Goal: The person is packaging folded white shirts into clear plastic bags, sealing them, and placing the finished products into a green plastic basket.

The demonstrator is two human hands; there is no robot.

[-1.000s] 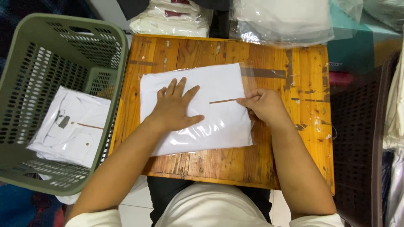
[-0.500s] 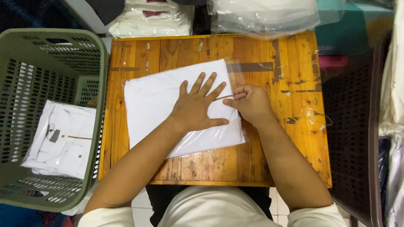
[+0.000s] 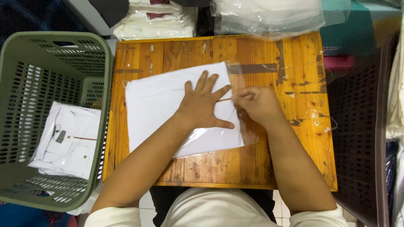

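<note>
A folded white garment in a clear plastic bag (image 3: 160, 105) lies flat on a small wooden table (image 3: 294, 138). My left hand (image 3: 204, 105) presses down on its right half, fingers spread. Just to the right, my right hand (image 3: 259, 105) pinches the bag's open flap at the garment's right edge, together with a thin brown strip (image 3: 225, 100) that shows between the two hands. The clear flap (image 3: 248, 134) sticks out past the garment under my right hand.
A green slotted laundry basket (image 3: 90, 54) stands left of the table, holding a bagged white garment (image 3: 67, 141). Stacks of bagged white clothing (image 3: 155, 21) and clear bags (image 3: 269, 14) lie beyond the far edge. A dark slotted bin (image 3: 357, 126) stands on the right.
Both hands have shifted slightly right along the bagged garment. My right hand has closed in toward the left hand's fingertips, so less of the thin strip shows between them.
</note>
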